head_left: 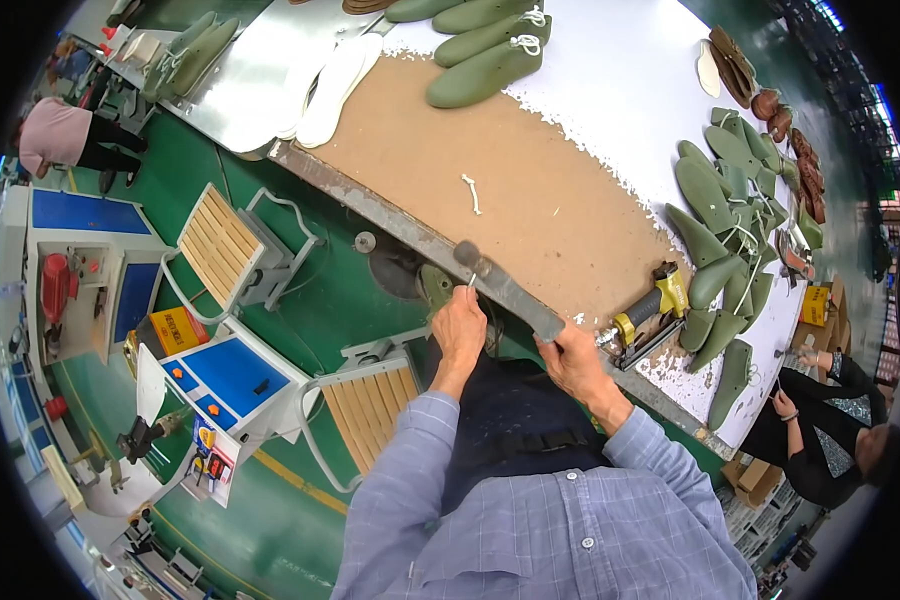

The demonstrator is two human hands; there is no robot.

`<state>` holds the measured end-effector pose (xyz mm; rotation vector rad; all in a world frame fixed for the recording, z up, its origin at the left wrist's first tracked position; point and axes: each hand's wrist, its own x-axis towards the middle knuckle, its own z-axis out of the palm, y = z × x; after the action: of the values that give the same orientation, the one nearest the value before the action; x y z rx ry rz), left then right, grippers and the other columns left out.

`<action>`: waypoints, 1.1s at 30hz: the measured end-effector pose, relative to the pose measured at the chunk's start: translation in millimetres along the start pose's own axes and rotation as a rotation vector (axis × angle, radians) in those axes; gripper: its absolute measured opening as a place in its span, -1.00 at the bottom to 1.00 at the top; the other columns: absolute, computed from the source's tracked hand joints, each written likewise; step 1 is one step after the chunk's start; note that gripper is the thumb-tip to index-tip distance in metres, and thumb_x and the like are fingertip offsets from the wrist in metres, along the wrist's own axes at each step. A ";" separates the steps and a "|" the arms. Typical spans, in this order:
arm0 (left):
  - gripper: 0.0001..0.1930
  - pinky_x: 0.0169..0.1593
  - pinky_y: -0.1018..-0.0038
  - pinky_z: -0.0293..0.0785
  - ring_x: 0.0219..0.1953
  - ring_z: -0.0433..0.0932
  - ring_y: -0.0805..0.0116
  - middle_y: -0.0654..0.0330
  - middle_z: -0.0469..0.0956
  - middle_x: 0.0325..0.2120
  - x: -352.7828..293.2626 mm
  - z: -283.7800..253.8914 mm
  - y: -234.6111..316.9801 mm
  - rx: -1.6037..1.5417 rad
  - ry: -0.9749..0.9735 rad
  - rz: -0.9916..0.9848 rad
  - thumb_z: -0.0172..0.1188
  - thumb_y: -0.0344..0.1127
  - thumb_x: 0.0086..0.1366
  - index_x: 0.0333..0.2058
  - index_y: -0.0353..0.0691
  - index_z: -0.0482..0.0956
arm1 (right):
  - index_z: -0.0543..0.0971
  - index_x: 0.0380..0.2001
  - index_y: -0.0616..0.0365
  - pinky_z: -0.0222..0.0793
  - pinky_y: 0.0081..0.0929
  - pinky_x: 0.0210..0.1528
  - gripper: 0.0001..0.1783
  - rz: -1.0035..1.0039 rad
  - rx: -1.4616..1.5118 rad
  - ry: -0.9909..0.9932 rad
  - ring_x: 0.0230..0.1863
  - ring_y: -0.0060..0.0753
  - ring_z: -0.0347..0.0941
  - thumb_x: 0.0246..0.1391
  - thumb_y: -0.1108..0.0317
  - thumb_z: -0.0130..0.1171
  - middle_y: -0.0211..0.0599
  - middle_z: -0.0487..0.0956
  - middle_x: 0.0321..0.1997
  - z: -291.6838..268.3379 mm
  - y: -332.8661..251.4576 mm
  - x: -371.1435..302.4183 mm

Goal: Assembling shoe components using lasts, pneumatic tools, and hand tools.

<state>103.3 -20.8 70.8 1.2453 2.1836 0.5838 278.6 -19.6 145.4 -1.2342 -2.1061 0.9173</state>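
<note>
My right hand (577,368) is closed around the end of a grey, hammer-like tool (515,296) with a round knob at its far end. The tool slants across the table's front edge. Close to that knob is my left hand (460,332), its fingers pinched together. A short bit of white cord (472,284) shows at its fingertips. Just beyond and left of this hand, a green shoe last (434,284) is partly in view below the table edge; my fingers hide whether they touch it.
On the brown-topped table (400,170) lie a loose white cord (472,194), a yellow-and-black nail gun (655,305) and a pile of green lasts (735,230). White insoles (335,90) rest at the far left. Slatted chairs (365,405) stand left of me. A person (820,425) is at the right.
</note>
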 end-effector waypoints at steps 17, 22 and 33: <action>-0.79 -0.34 0.05 0.39 -0.42 0.53 -0.19 -0.08 0.56 -0.50 -43.2 -63.4 13.8 -0.168 0.009 0.110 -0.05 -0.21 0.34 -0.32 -0.17 0.51 | 0.57 -0.22 0.26 0.42 -0.12 -0.17 -0.74 0.159 0.026 -0.026 -0.21 0.11 0.49 0.12 0.30 0.10 0.04 0.57 -0.27 -1.3 -25.1 25.4; -0.82 -0.31 0.34 0.43 -0.40 0.54 0.15 0.06 0.53 -0.42 -73.6 -156.6 62.7 -0.232 0.137 0.194 0.00 -0.29 0.36 -0.26 -0.30 0.46 | 0.51 -0.12 0.31 0.42 -0.34 -0.15 -0.70 0.028 0.552 -0.161 -0.20 -0.10 0.47 0.24 0.36 -0.12 -0.07 0.50 -0.26 10.6 -128.8 71.1; -0.57 -0.02 0.34 0.35 -0.05 0.41 0.18 0.00 0.33 -0.12 -12.7 -177.0 131.2 -0.566 0.283 0.771 0.10 -0.31 0.30 0.06 -0.37 0.24 | 0.53 -0.27 0.20 0.37 -0.39 -0.19 -0.85 -0.352 0.365 0.288 -0.18 -0.29 0.52 0.16 0.38 0.05 -0.27 0.59 -0.20 -90.8 -176.3 143.1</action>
<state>76.4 13.3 287.2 1.7063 1.4745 1.6310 186.7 71.7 352.7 -0.7308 -1.7545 0.8561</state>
